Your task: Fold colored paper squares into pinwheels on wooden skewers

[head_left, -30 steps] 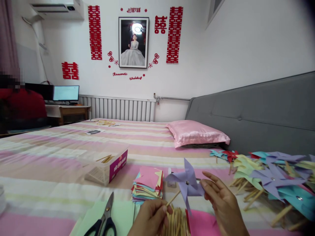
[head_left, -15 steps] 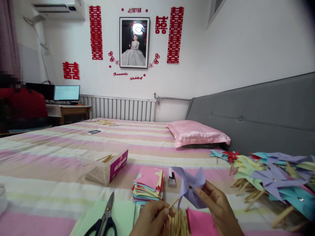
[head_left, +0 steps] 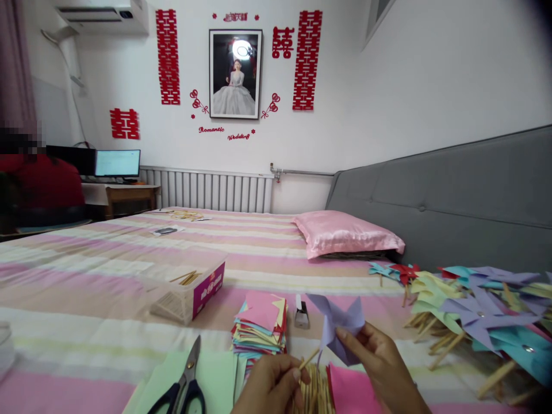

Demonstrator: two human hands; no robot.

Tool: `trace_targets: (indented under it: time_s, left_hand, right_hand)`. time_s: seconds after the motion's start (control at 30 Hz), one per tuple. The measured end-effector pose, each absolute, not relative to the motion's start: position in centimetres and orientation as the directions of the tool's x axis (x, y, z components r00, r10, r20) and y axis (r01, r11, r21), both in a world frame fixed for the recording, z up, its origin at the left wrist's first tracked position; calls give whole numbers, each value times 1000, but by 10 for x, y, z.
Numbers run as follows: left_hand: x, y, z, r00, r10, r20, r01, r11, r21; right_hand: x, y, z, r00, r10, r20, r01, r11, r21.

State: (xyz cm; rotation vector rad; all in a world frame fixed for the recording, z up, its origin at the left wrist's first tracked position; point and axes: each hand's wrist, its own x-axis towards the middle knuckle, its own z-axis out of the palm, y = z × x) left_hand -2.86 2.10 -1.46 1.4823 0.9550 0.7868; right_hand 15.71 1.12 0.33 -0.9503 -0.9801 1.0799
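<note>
Left hand [head_left: 271, 388] pinched low end of wooden stick [head_left: 309, 359] | right hand [head_left: 383, 368] pinched a blade of purple pinwheel [head_left: 338, 326] | stick slanted up-right from left hand to wheel, held at right fingertips, over striped bed [head_left: 107, 299].

Red script stickers on the white wall [head_left: 388, 103] read "Romantic" [head_left: 211, 130] and "Wedding" [head_left: 238, 137], just under the framed portrait [head_left: 235, 73]. Red double-happiness signs (囍) stood on the same wall: a tall stacked strip [head_left: 168, 56] left of the frame, another tall strip [head_left: 306, 60] right of it, a single small one [head_left: 282, 43] between frame and right strip, and a single one [head_left: 124, 123] lower left, above the monitor [head_left: 117, 163]. A short red line [head_left: 235, 17] above the frame was too small to read. The box [head_left: 207, 290] on the bed had white lettering on its magenta side, which was illegible. The screen text was also unreadable.
</note>
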Motion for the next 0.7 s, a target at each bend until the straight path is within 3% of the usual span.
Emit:
trace_targets:
  time_s: [0.5,0.7]
  left_hand:
    - [-25,21,-16,455,891,-7,154,-71,985]
    - [-24,23,-11,444,896,11,69,-46,997]
  right_hand:
    - [158,10,6,159,980,121,-276,162,-948]
    - [157,12,7,259,945,200,-297,275,-914]
